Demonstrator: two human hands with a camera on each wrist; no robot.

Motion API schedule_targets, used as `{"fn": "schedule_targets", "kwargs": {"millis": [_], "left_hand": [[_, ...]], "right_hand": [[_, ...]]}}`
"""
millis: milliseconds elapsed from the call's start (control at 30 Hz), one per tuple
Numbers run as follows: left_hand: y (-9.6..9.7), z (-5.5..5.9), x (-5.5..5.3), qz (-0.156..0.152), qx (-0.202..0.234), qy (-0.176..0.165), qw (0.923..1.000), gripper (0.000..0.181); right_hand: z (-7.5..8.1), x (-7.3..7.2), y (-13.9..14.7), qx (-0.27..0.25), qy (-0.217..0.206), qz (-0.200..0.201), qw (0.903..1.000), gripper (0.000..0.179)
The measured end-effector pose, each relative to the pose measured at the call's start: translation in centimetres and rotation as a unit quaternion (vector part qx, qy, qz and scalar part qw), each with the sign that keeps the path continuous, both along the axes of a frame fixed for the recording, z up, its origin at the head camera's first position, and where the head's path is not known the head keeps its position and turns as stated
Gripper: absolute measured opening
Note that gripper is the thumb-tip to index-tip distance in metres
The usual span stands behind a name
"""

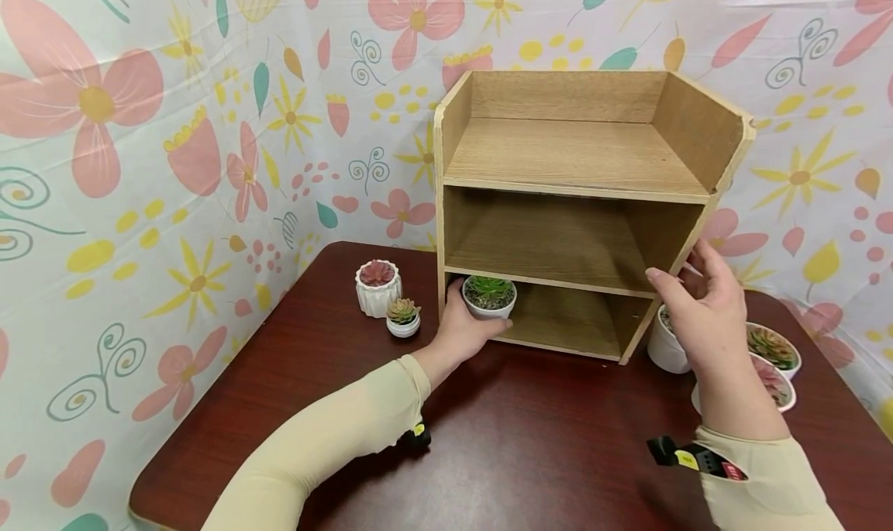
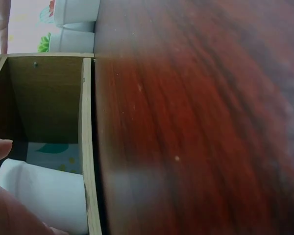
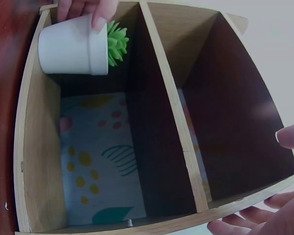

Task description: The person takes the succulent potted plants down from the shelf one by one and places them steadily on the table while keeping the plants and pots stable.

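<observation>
In the head view, my left hand holds a white pot with a green succulent at the left end of the lowest compartment of a wooden shelf. My thumb and fingers lie round the pot's sides. In the right wrist view, the pot is just above the bottom board, its leaves toward the middle board. My right hand grips the shelf's right side panel, thumb at the front edge and fingers on the outer face. Part of those fingers is hidden behind the panel in the head view.
Left of the shelf stand a ribbed white pot with a reddish succulent and a small potted succulent. Several white pots, one with a red-green succulent, stand right of it, partly behind my right arm. The dark red table meets flowered cloth.
</observation>
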State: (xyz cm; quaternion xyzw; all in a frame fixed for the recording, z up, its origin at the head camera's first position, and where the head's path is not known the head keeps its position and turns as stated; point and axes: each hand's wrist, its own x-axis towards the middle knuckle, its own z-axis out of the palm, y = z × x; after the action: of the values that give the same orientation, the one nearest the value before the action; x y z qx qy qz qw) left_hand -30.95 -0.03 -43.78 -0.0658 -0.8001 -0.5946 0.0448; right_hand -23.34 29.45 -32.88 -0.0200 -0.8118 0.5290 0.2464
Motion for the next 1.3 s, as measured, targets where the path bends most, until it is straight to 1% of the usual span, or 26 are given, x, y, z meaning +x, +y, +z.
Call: {"fn": "schedule_targets", "kwargs": {"millis": [100, 300, 367, 600, 833, 1033, 1300], "left_hand": [[0.3, -0.1, 0.0, 0.006, 0.010, 0.003, 0.9999, 0.112], [0.7, -0.5, -0.3, 0.002, 0.031, 0.007, 0.9995, 0.112], [0.8, -0.7, -0.3, 0.006, 0.036, 0.010, 0.9993, 0.112], [1.0, -1.1, -0.6, 0.022, 0.028, 0.021, 0.9991, 0.110], [1.1, -1.1, -0.6, 0.032, 0.015, 0.029, 0.9989, 0.107], [1.0, -1.1, -0.7, 0.024, 0.018, 0.032, 0.9990, 0.104], [0.9, -1.1, -0.7, 0.003, 0.018, 0.033, 0.9993, 0.101]], "right_hand": [[0.0, 0.0, 0.0, 0.003, -0.002, 0.001, 1.0000, 0.067], [0.0, 0.0, 0.0, 0.006, -0.003, 0.000, 1.0000, 0.067], [0.0, 0.0, 0.0, 0.006, -0.003, 0.000, 1.0000, 0.067], [0.0, 0.1, 0.0, 0.010, -0.007, -0.001, 0.9999, 0.067], [0.1, 0.1, -0.1, 0.009, -0.007, -0.001, 0.9999, 0.066], [0.1, 0.2, -0.1, 0.007, -0.006, 0.003, 1.0000, 0.067], [0.0, 0.1, 0.0, 0.006, -0.004, 0.004, 1.0000, 0.066]]}}
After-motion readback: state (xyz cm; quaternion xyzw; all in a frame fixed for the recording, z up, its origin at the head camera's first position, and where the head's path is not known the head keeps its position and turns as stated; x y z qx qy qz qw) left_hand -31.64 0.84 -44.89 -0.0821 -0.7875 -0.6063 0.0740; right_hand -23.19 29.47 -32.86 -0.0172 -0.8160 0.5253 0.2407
